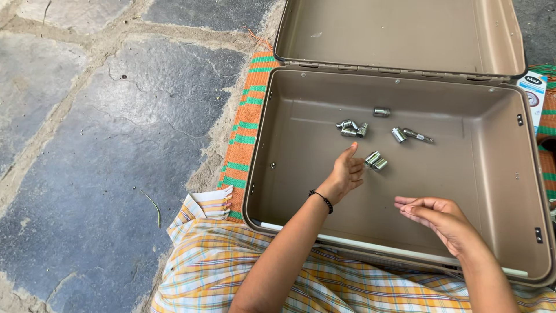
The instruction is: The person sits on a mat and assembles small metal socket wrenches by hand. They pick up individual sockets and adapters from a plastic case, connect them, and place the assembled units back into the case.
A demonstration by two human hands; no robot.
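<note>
Stone paving surrounds the open brown case (289,191), where loose sockets (375,160) lie ungathered; left hand (347,171) reaches them half-curled and empty, right hand (434,214) open, empty.

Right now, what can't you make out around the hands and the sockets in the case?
- Left hand, head view: its fingers hide whether it touches the pair of small shiny metal sockets.
- Right hand: palm turned away, contents unseen.
- White printed box: cut off by the open tan plastic case.
</note>
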